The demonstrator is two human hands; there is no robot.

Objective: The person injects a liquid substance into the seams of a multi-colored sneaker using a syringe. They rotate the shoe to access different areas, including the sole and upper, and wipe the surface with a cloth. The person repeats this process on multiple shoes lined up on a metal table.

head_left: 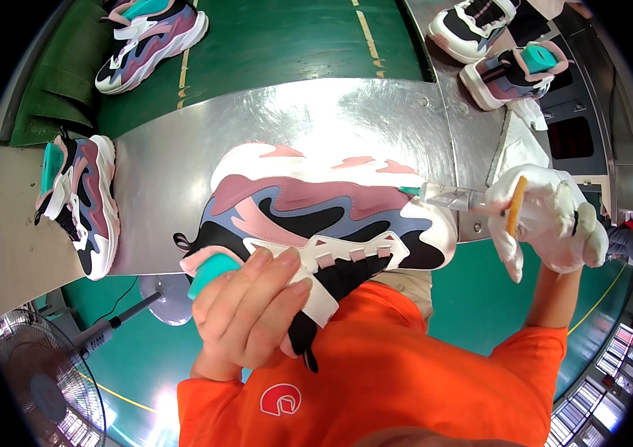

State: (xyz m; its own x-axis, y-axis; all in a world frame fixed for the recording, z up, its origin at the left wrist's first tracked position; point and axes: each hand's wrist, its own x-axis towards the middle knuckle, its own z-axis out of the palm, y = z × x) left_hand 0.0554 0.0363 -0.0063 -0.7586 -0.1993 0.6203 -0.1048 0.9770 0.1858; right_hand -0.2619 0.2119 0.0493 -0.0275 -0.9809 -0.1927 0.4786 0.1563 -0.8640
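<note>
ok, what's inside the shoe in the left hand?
A teal insert shows in the opening of the shoe; the left hand covers part of it. Anything deeper is hidden by the shoe itself.

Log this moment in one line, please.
left hand: bare, holding shoe | right hand: gloved, holding syringe | teal tip: near shoe's sole, contact unclear
</note>
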